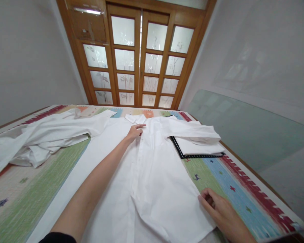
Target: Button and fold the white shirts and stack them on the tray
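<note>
A white button-up shirt (157, 168) lies spread front up, its collar (135, 118) at the far end and its sleeves out to both sides. My left hand (136, 131) rests on the front placket just below the collar, forefinger stretched out and thumb apart from it. At the shirt's right side edge, near the hem, my right hand (216, 206) is closed, with thumb and forefinger pinching the cloth. Wrinkles run across the lower front, where the placket edge is folded over a little.
A crumpled white garment (38, 141) lies to the left, partly against the shirt's sleeve. Under the right sleeve sits a folded stack of white and black cloth (202, 148). A patterned cover (233, 175) spreads over the surface. Walls flank both sides; wooden glazed doors (139, 57) stand beyond.
</note>
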Demonstrator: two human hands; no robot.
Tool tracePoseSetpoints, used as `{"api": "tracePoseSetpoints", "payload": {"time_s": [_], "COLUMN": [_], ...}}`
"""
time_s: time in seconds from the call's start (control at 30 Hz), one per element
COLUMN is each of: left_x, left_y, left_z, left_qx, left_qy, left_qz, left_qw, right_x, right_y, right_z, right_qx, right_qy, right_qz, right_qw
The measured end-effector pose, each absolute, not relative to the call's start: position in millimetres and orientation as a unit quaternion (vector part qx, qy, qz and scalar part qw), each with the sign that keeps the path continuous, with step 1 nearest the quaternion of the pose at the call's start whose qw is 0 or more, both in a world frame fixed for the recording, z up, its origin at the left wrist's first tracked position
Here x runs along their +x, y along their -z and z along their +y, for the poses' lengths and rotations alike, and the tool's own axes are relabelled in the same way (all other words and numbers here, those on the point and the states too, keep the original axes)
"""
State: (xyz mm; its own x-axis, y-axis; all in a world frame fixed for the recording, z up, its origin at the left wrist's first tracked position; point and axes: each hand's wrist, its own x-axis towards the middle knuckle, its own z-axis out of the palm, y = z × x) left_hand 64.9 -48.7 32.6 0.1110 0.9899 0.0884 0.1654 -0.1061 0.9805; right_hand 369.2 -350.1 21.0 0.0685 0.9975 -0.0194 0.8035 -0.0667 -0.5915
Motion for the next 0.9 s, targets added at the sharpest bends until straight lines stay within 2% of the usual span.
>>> {"api": "tracePoseSetpoints", "payload": {"time_s": [0.17,0.33,0.43,0.57,0.7,0.8,0.9], "left_x": [35.7,20.2,18.0,17.4,14.1,7.8,0.0], "left_y": [-15.5,1.0,3.1,1.3,-0.3,0.3,0.5], "left_z": [-53.6,-58.3,-59.6,-64.5,-72.8,-77.4,-81.3], "left_qx": [0.590,0.602,0.644,0.732,0.790,0.812,0.833], "left_qy": [-0.422,-0.435,-0.434,-0.365,-0.240,-0.159,-0.107], "left_qz": [0.569,0.554,0.537,0.538,0.560,0.560,0.539], "left_qw": [0.387,0.376,0.329,0.206,0.066,0.049,0.066], "right_x": [392.4,397.3,391.8,399.5,406.9,385.5,343.4], "right_y": [-19.1,-8.7,-6.4,-9.2,-21.9,-37.5,-48.8], "right_z": [-342.8,-348.5,-360.1,-364.5,-354.2,-346.3,-341.5], "right_qx": [-0.711,-0.713,-0.713,-0.715,-0.710,-0.671,-0.583], "right_qy": [-0.251,-0.362,-0.402,-0.355,-0.212,-0.156,-0.185], "right_qz": [-0.605,-0.530,-0.496,-0.545,-0.639,-0.696,-0.766], "right_qw": [0.256,0.284,0.289,0.257,0.206,0.203,0.197]}}
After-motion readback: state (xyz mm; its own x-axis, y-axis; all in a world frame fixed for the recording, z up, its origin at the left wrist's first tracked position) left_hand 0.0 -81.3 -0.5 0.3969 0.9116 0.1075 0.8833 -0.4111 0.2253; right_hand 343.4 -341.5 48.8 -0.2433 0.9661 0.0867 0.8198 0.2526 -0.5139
